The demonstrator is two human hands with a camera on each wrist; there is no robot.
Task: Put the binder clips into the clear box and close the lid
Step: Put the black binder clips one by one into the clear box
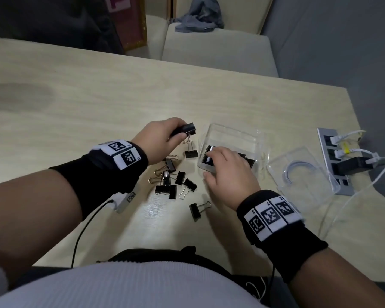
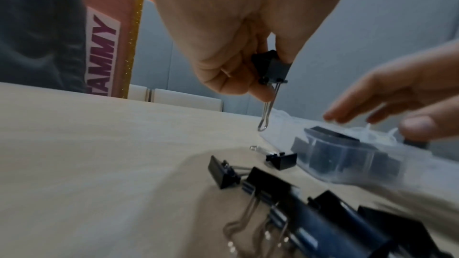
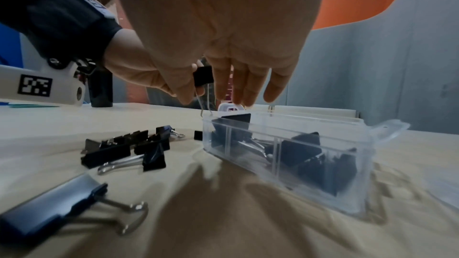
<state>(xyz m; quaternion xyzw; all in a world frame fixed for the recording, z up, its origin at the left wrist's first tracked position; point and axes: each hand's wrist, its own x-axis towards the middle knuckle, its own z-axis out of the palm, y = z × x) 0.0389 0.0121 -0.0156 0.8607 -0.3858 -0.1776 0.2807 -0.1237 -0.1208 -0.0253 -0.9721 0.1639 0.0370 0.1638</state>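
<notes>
My left hand pinches a black binder clip above the table, just left of the clear box; its wire handles hang down. My right hand hovers over the box's near left corner with fingers extended downward, holding nothing. The box has several black clips inside. Several more clips lie in a loose pile on the table between my wrists, with one single clip nearer to me.
The clear lid lies flat right of the box. Behind it a grey power strip with white plugs and cables sits by the table's right edge. A black cable runs off the front edge. Cream chairs stand beyond the table.
</notes>
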